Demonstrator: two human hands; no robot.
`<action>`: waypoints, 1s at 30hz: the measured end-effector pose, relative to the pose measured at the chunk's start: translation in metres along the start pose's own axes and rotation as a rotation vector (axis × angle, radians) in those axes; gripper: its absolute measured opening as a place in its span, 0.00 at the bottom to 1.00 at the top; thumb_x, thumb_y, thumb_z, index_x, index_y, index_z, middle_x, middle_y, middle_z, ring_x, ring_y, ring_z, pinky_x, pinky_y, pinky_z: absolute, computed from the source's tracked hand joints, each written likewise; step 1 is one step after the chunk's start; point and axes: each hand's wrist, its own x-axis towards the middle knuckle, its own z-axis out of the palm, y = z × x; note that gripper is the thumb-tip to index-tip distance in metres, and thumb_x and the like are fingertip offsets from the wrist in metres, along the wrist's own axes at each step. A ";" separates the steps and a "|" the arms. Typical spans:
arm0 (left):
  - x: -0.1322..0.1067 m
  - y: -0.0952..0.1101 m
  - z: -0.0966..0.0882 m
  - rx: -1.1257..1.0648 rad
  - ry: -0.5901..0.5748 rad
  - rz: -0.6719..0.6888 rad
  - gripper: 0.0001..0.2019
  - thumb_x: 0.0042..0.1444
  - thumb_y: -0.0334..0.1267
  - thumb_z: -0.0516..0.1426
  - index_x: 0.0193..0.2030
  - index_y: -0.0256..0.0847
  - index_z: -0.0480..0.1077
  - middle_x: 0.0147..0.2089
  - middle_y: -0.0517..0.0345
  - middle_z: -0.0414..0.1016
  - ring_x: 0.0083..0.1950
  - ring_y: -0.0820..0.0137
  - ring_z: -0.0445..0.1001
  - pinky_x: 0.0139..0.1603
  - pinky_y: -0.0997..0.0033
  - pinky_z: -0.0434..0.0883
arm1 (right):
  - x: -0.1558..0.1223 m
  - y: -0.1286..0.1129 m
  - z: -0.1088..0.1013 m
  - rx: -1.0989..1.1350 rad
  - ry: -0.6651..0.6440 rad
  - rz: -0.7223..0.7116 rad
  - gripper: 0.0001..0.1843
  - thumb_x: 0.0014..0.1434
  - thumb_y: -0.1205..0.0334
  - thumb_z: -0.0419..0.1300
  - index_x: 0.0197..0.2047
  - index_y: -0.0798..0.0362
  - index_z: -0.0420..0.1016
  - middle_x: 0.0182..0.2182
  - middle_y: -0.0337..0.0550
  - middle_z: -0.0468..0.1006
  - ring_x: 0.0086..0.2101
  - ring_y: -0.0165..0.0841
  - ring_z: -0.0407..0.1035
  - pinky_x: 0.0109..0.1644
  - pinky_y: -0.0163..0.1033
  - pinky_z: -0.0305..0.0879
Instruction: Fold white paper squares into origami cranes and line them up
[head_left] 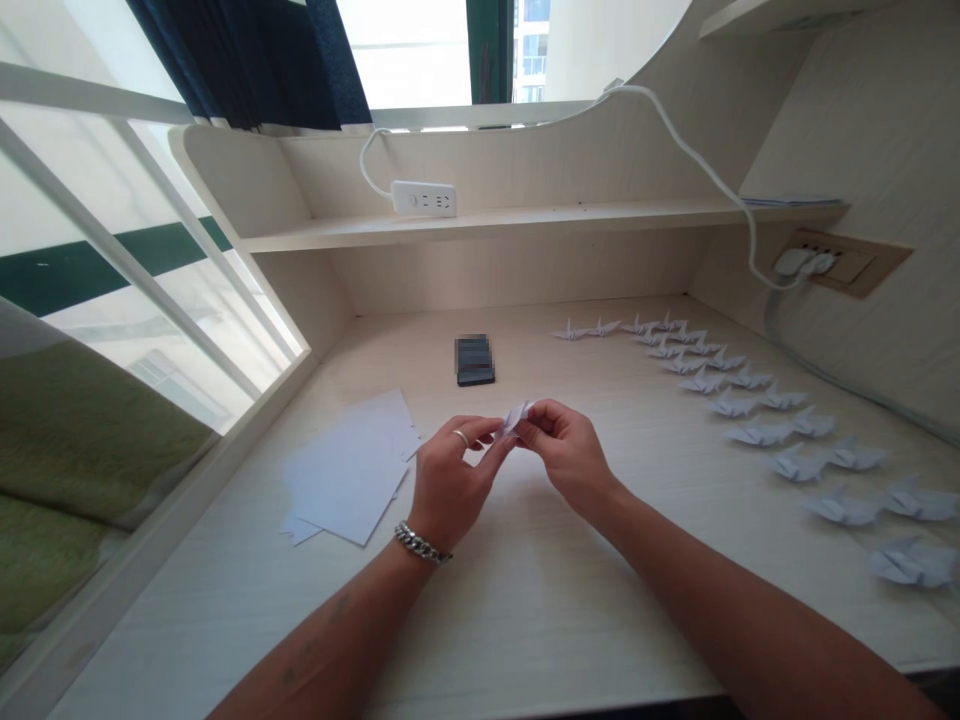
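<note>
Between my two hands, above the middle of the desk, is a small folded piece of white paper (514, 417). My left hand (454, 470), with a ring and a chain bracelet, pinches its left side between thumb and fingers. The right side is pinched by my right hand (568, 447), whose fingers partly cover it. To the left of my left hand lies a loose stack of white paper sheets (349, 465). Folded white paper cranes (757, 432) stand in rows along the right side of the desk.
A dark phone-like object (475, 360), partly blurred, lies beyond my hands. A white power strip (424, 198) rests on the shelf (510, 221) at the back. Its white cord (705, 165) hangs toward a wall socket (851, 263) at right. White bars (135, 260) border the left side.
</note>
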 end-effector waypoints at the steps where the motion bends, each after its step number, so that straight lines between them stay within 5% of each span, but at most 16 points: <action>1: 0.000 0.000 0.000 0.007 0.006 0.005 0.09 0.54 0.41 0.61 0.40 0.41 0.77 0.38 0.53 0.79 0.34 0.70 0.75 0.38 0.68 0.74 | 0.000 0.000 0.001 -0.003 0.003 0.002 0.15 0.45 0.52 0.70 0.28 0.54 0.73 0.27 0.40 0.77 0.31 0.33 0.71 0.41 0.43 0.71; 10: 0.000 0.000 0.001 -0.011 0.019 0.018 0.06 0.56 0.38 0.59 0.34 0.41 0.77 0.35 0.54 0.80 0.35 0.69 0.76 0.39 0.69 0.73 | -0.002 0.002 0.002 -0.084 0.024 -0.030 0.12 0.46 0.55 0.69 0.29 0.53 0.73 0.27 0.39 0.77 0.30 0.32 0.71 0.36 0.39 0.70; 22: 0.006 -0.006 -0.001 -0.221 -0.136 -0.334 0.11 0.52 0.44 0.61 0.34 0.37 0.74 0.32 0.53 0.80 0.31 0.68 0.78 0.32 0.71 0.74 | -0.003 0.002 0.000 -0.235 -0.067 -0.022 0.10 0.50 0.56 0.66 0.30 0.54 0.73 0.27 0.39 0.75 0.30 0.32 0.69 0.35 0.37 0.66; 30: 0.003 -0.007 0.003 -0.199 -0.160 -0.300 0.09 0.54 0.43 0.59 0.33 0.38 0.74 0.31 0.54 0.79 0.31 0.68 0.76 0.32 0.71 0.72 | -0.003 0.000 0.000 -0.315 -0.034 -0.003 0.09 0.51 0.57 0.64 0.27 0.55 0.74 0.24 0.38 0.73 0.27 0.30 0.65 0.32 0.36 0.62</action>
